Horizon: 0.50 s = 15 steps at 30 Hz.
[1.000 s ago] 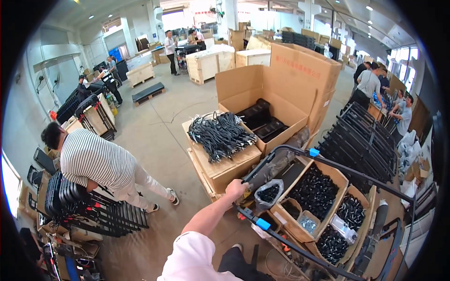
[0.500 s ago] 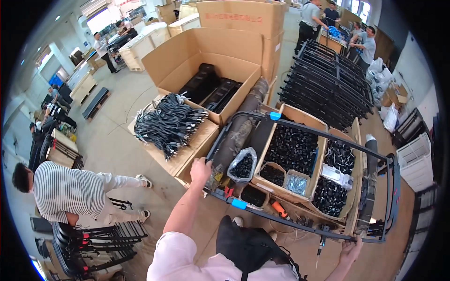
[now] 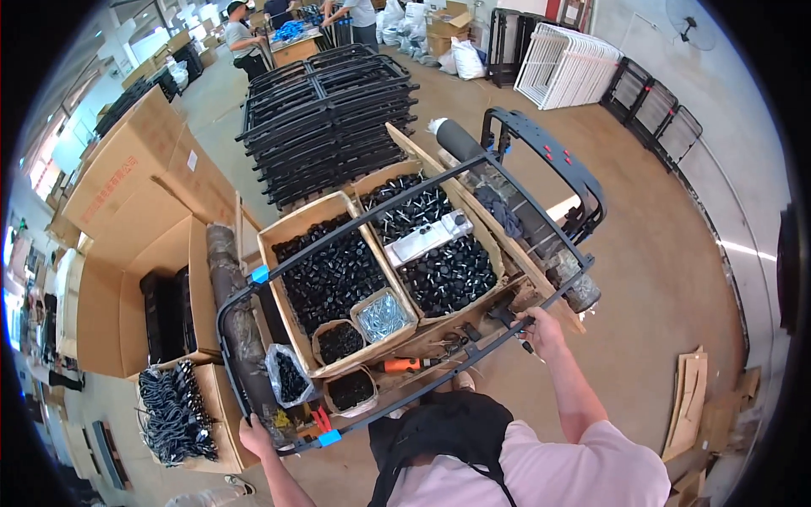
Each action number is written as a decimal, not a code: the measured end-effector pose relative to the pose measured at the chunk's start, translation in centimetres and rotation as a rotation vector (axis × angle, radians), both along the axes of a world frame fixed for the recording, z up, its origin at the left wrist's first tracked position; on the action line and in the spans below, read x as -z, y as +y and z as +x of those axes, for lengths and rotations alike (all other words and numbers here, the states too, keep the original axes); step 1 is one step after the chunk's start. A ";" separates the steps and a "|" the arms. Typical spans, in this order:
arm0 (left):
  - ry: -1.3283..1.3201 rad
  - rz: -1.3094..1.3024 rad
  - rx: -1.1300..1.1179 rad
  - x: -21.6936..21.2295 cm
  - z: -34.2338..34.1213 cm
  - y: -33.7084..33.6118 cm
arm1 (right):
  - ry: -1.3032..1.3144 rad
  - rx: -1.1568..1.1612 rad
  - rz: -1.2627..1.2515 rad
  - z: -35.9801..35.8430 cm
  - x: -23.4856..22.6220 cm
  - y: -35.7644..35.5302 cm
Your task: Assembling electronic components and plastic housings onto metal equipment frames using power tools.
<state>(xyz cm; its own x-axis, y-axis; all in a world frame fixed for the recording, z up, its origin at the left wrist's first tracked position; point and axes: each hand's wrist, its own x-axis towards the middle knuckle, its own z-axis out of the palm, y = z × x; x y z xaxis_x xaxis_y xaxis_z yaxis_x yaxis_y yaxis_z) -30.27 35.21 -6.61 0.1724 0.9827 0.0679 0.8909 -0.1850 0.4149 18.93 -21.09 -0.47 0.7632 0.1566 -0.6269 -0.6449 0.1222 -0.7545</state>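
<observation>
A black tubular metal frame (image 3: 372,215) with blue tape pieces lies across the workbench, over open boxes of parts. My left hand (image 3: 256,435) is closed round its near left corner. Further right, my right hand (image 3: 543,329) grips the near bar close to its right end. Below the bar, beside that hand, a small dark tool (image 3: 527,346) shows partly. Under the frame are a box of black plastic fittings (image 3: 325,275), a box of black-stemmed parts (image 3: 448,275), a carton of silver screws (image 3: 382,317) and a bag of black pieces (image 3: 291,378).
An orange-handled tool (image 3: 401,365) and red-handled pliers (image 3: 321,420) lie near the bench's front. Bundled black cables (image 3: 176,410) sit on a carton at left, by a large open cardboard box (image 3: 110,296). Stacked black frames (image 3: 325,118) stand behind; white frames (image 3: 566,63) lean far right.
My view has turned to the right, so the bench and boxes appear further left. Both hands still hold the frame. The person in the striped shirt has mostly left the view.
</observation>
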 end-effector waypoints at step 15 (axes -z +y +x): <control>0.143 -0.012 -0.129 -2.0 0.4 -1.2 | -0.045 -0.499 -0.350 2.0 11.4 -6.9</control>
<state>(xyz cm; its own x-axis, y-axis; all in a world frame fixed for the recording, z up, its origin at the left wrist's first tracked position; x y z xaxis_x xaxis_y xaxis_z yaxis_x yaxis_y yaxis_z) -29.91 34.00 -4.63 0.0518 0.9979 0.0401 0.9569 -0.0611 0.2838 20.96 -28.01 -11.92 0.6774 0.2924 -0.6750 -0.5272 -0.4470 -0.7227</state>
